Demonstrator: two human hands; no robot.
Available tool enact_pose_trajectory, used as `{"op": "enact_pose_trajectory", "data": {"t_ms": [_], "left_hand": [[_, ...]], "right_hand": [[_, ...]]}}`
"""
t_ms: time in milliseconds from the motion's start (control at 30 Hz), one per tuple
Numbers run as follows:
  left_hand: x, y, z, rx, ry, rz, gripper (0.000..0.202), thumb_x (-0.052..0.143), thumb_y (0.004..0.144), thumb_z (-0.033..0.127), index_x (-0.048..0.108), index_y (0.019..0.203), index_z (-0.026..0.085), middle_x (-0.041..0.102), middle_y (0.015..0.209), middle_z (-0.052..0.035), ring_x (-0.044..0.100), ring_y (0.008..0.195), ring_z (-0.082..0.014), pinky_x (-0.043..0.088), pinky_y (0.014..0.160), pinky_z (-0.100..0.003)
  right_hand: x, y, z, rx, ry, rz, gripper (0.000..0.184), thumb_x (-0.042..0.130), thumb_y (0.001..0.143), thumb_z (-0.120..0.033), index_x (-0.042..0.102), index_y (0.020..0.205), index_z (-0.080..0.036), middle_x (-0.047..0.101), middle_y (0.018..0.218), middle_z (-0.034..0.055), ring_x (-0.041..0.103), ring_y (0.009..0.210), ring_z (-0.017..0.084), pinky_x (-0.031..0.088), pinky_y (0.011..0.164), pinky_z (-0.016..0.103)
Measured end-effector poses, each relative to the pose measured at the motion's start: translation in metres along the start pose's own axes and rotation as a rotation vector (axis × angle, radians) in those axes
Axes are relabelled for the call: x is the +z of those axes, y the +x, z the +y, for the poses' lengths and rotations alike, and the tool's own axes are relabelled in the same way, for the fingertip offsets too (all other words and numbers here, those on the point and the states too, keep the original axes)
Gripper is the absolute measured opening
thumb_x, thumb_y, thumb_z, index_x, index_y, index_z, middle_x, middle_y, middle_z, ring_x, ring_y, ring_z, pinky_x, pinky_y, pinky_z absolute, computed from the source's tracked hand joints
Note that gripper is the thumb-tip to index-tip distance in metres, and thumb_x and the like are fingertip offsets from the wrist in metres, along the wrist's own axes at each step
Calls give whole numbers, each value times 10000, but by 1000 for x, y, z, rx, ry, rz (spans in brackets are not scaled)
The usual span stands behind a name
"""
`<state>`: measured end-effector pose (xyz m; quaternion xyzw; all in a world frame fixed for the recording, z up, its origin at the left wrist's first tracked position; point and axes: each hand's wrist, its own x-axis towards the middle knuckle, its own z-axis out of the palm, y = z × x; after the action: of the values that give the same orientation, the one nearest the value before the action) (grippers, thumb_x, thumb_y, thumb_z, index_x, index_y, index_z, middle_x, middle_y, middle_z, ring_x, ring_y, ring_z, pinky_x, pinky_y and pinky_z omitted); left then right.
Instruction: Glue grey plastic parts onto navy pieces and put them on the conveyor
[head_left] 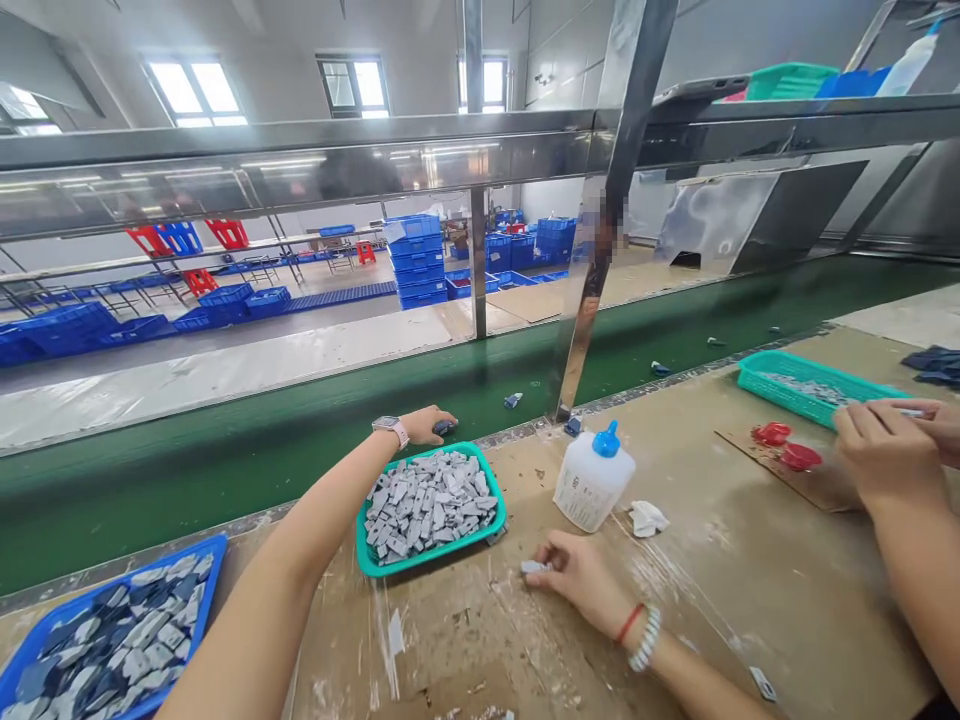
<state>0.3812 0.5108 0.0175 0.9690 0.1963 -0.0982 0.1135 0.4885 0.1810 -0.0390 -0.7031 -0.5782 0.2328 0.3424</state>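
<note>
My right fingers point(551, 553) are pinched shut on a small pale grey piece point(534, 567), close over the surface point(712, 620), which is scuffed with white marks. My left fingers point(431, 422) reach out flat to the green conveyor belt point(225, 480), on or right beside a small dark blue piece point(444, 427); I cannot tell whether they have hold of it. A watch point(390, 430) sits on my left wrist, and a red band and a beaded bracelet point(645, 640) sit on my right. Between my two hands is a teal tray point(442, 549) heaped with flat grey pieces point(424, 505), and my left forearm passes just beside it. Off to my left, a blue tray point(150, 575) holds more pieces point(127, 640) in grey and dark blue. Just right of the teal tray stands a white plastic bottle point(592, 480) with a blue cap, near a crumpled white cloth point(649, 518). A few small pieces point(660, 368) lie on the belt. Further right, another person's hands point(889, 450) work beside a second teal tray point(787, 362) and two red lids point(784, 445) on a piece of cardboard point(817, 485).
</note>
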Motion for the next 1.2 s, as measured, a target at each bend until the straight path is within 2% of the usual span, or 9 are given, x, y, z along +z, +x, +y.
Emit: {"op": "enact_pose_trajectory", "data": {"t_ms": [167, 300, 400, 533, 700, 833, 967, 1100, 1200], "left_hand": [[9, 10, -12, -74, 44, -53, 287, 526, 824, 288, 516, 1070, 141, 499, 1115, -91, 525, 930, -196, 447, 812, -393], [13, 4, -25, -186, 39, -8, 273, 503, 838, 305, 522, 1045, 129, 546, 1003, -79, 543, 877, -182, 459, 781, -378], [8, -15, -28, -249, 29, 71, 274, 507, 831, 336, 539, 991, 116, 560, 943, -69, 550, 829, -172, 462, 751, -363], [-9, -68, -17, -269, 5, 303, 328, 544, 787, 389, 549, 972, 118, 559, 924, -75, 535, 840, -186, 432, 775, -357], [-17, -183, 22, -275, -98, 620, 379, 499, 776, 454, 492, 1004, 151, 536, 1035, -78, 502, 945, -189, 400, 838, -305], [17, -290, 70, -349, -455, 801, 318, 543, 755, 415, 422, 945, 190, 591, 927, -28, 553, 860, -163, 435, 761, -269], [82, -369, 125, -472, -854, 838, 276, 571, 726, 387, 407, 869, 217, 576, 750, 10, 554, 707, -150, 448, 674, -262], [145, -405, 171, -647, -1085, 899, 262, 521, 754, 425, 394, 887, 237, 555, 710, 3, 532, 653, -158, 448, 671, -292], [169, -411, 196, -766, -1207, 963, 254, 489, 768, 449, 392, 891, 249, 546, 727, -8, 526, 647, -170, 450, 681, -313]], "right_hand": [[-16, -31, 4, -24, 50, -40, 49, 567, 720, -294, 608, 724, -320, 599, 785, 66, 581, 682, 182, 483, 577, 321], [-1, -41, -5, 24, -35, 87, 126, 503, 713, -214, 598, 761, -282, 586, 739, 56, 567, 691, 206, 480, 612, 352], [11, -42, -9, 15, -58, 105, 134, 464, 769, -241, 597, 769, -263, 583, 708, 41, 562, 678, 193, 482, 625, 341], [8, -38, -8, -46, -90, 85, 169, 461, 805, -298, 617, 834, -242, 584, 852, 59, 572, 738, 183, 477, 657, 324], [-2, -34, -14, -116, -95, -21, 135, 497, 808, -281, 602, 794, -197, 595, 831, 66, 572, 790, 132, 439, 697, 247], [9, -59, -35, -127, -54, -100, 167, 473, 825, -282, 599, 906, -207, 601, 818, 61, 569, 746, 117, 459, 678, 226], [31, -103, -60, -138, 34, -180, 196, 455, 836, -277, 594, 974, -262, 598, 828, 50, 569, 704, 103, 481, 655, 210], [52, -132, -72, -133, 26, -195, 215, 430, 851, -265, 579, 991, -332, 587, 845, 52, 566, 729, 107, 486, 671, 207], [63, -141, -76, -137, -55, -191, 250, 393, 864, -256, 573, 1014, -344, 576, 882, 59, 566, 791, 152, 497, 713, 264]]}}
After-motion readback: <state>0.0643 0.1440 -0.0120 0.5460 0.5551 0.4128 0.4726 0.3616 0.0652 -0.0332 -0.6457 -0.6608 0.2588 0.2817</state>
